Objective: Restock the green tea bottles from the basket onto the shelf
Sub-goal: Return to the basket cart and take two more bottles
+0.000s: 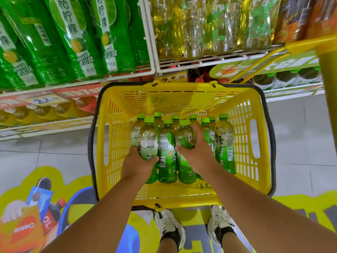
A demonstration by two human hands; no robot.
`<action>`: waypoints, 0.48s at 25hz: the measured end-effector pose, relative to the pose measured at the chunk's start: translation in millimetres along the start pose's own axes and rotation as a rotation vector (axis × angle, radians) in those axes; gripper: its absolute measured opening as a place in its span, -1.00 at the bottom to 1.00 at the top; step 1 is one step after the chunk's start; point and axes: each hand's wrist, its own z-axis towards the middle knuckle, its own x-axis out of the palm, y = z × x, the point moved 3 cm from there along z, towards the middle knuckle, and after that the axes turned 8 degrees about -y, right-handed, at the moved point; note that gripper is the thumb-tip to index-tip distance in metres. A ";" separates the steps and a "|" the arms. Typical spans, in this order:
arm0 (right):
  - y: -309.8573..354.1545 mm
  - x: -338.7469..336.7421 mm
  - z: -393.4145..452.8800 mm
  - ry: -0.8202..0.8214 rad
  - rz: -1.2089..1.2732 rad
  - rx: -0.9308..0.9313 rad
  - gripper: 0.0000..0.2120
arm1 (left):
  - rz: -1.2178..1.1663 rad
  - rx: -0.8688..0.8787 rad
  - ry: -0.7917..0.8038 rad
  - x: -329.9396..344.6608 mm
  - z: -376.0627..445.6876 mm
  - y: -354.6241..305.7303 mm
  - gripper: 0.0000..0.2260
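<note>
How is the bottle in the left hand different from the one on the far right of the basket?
The left hand grips its bottle, while the far-right bottle goes untouched. The gripped bottle's label looks mostly white from here; the far-right bottle's label shows big green characters. The gripped bottle sits at the left of the group, the other at the right end. Both have green caps and are in the yellow basket.

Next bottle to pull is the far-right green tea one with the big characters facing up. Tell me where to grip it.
Grip the far-right bottle round its upper body just under the green cap, coming from above and its right: that side faces an open gap to the basket wall, while neighbours crowd its left.
</note>
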 end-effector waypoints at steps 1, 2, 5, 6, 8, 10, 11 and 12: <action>-4.6 -2.9 -0.3 0.016 0.031 0.014 -0.18 | -0.001 0.022 0.007 -0.9 -1.6 -1.6 -0.45; -6.3 -5.6 -0.1 0.037 0.041 0.044 -0.22 | 0.007 0.045 0.014 -2.1 -2.9 -3.0 -0.46; -6.7 -5.7 -0.5 0.095 0.023 0.093 -0.33 | 0.002 0.092 0.030 -7.3 -5.5 -6.7 -0.45; -5.6 -4.2 -2.9 0.111 0.024 0.090 -0.27 | -0.011 0.096 0.030 -9.7 -6.0 -8.2 -0.46; -6.0 -3.4 -8.0 0.123 0.022 0.059 -0.22 | -0.037 0.079 0.035 -13.4 -6.5 -10.1 -0.51; -2.0 -9.4 -13.7 0.120 0.056 0.045 -0.28 | -0.070 0.055 0.034 -19.2 -8.4 -11.9 -0.54; 2.8 -14.8 -16.6 0.118 0.085 0.039 -0.32 | -0.091 0.042 0.022 -24.6 -11.1 -13.0 -0.54; 8.8 -21.2 -19.4 0.118 0.100 0.048 -0.31 | -0.110 0.034 0.010 -30.8 -15.3 -15.1 -0.53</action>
